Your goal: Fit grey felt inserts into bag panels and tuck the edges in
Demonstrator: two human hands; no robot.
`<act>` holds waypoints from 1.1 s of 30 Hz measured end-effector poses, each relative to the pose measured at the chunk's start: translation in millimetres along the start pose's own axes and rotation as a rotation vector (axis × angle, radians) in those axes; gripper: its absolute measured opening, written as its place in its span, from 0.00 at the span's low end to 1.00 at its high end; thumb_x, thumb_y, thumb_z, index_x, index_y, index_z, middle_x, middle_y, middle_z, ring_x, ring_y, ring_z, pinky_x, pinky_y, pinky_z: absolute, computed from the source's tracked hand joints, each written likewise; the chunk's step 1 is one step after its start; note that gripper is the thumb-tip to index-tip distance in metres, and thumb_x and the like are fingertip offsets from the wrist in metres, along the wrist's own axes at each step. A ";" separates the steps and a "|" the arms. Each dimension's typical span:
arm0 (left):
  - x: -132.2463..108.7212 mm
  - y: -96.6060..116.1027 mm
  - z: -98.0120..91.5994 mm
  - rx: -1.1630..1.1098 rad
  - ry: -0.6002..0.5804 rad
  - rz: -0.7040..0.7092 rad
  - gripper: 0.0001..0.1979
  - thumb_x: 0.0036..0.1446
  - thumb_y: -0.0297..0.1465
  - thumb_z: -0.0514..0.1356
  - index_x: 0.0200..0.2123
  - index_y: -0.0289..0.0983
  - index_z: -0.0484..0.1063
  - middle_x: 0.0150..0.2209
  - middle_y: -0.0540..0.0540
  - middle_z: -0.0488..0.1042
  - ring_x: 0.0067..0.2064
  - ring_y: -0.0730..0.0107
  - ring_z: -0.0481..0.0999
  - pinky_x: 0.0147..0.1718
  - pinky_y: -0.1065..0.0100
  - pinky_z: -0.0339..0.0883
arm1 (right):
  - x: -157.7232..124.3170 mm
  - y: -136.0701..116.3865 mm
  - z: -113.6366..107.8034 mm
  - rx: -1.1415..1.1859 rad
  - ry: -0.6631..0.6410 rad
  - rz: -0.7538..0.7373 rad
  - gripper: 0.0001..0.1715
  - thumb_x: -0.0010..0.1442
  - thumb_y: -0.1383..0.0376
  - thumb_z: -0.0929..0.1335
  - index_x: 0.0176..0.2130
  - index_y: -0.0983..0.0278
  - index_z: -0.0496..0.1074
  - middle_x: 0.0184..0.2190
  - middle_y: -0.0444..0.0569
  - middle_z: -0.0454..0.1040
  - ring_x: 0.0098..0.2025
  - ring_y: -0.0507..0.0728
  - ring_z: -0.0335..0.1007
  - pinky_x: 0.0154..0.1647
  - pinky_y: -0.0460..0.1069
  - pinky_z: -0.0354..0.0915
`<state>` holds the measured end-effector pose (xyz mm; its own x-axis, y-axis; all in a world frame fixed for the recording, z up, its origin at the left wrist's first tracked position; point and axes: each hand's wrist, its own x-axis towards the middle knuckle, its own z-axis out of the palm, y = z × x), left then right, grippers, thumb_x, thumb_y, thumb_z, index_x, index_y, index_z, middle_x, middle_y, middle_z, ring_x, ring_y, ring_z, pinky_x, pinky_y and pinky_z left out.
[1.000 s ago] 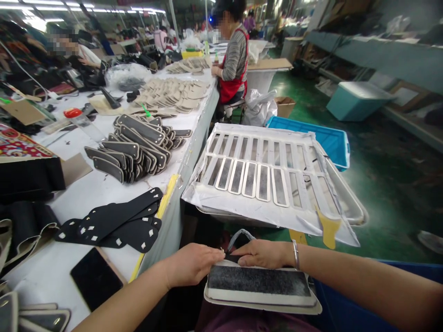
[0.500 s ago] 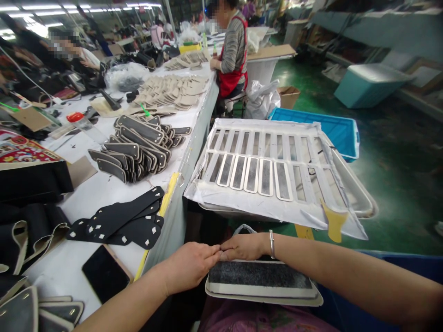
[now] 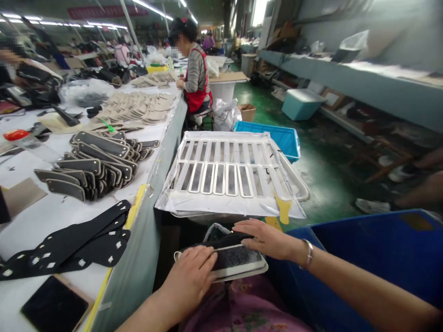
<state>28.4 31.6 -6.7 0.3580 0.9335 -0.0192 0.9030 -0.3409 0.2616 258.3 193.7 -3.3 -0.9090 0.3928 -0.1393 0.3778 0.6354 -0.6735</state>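
On my lap lies a flat pad [image 3: 238,262] with a dark fuzzy centre and a pale border. My left hand [image 3: 188,283] rests on its near left end with fingers laid flat over it. My right hand [image 3: 266,239] lies on its far right edge, fingers stretched out along a black strip [image 3: 221,241] at the top. Just beyond stands a white tray [image 3: 228,203] holding a row of similar pale-bordered pieces [image 3: 218,178] in its slots.
A long white table [image 3: 41,216] runs along the left with a stack of dark pads [image 3: 92,166], black cut shapes [image 3: 69,242] and beige pieces [image 3: 134,107]. A blue bin [image 3: 374,258] sits at my right. A person in a red apron [image 3: 194,76] works further along.
The view has swung right and the pad has turned, its length running away to the right. My hands, pinched together at its top edge before, now lie apart and flat on it.
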 end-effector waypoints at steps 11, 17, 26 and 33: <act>23.6 64.2 39.1 -0.242 0.174 -0.078 0.07 0.60 0.29 0.54 0.37 0.42 0.72 0.44 0.50 0.73 0.45 0.59 0.67 0.42 0.55 0.63 | -85.3 -0.5 94.3 -0.218 0.608 0.038 0.09 0.61 0.67 0.62 0.33 0.62 0.72 0.56 0.49 0.61 0.62 0.60 0.47 0.60 0.63 0.52; 24.4 76.0 42.3 -0.176 0.230 -0.161 0.09 0.61 0.26 0.51 0.36 0.38 0.71 0.43 0.48 0.73 0.44 0.59 0.67 0.41 0.55 0.61 | -79.7 -6.3 93.5 -0.228 0.688 0.050 0.09 0.61 0.67 0.63 0.31 0.63 0.71 0.55 0.50 0.62 0.62 0.61 0.48 0.60 0.63 0.52; 40.6 85.5 43.5 0.003 0.169 -0.272 0.07 0.58 0.25 0.50 0.33 0.37 0.67 0.38 0.46 0.71 0.42 0.59 0.65 0.39 0.55 0.59 | -61.8 -20.7 97.6 -0.295 0.693 0.200 0.07 0.59 0.70 0.61 0.30 0.65 0.66 0.57 0.53 0.59 0.63 0.62 0.44 0.61 0.63 0.51; 46.8 86.8 39.6 0.037 0.150 -0.340 0.06 0.55 0.25 0.53 0.38 0.36 0.65 0.39 0.44 0.68 0.42 0.57 0.65 0.38 0.57 0.59 | -56.4 -22.7 100.0 -0.413 0.843 0.344 0.19 0.58 0.67 0.63 0.50 0.67 0.64 0.61 0.59 0.51 0.63 0.64 0.45 0.59 0.64 0.53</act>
<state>133.0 41.3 -23.1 -0.0004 0.9991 0.0431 0.9733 -0.0096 0.2293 283.4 90.6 -52.8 -0.3774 0.8404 0.3890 0.7738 0.5170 -0.3660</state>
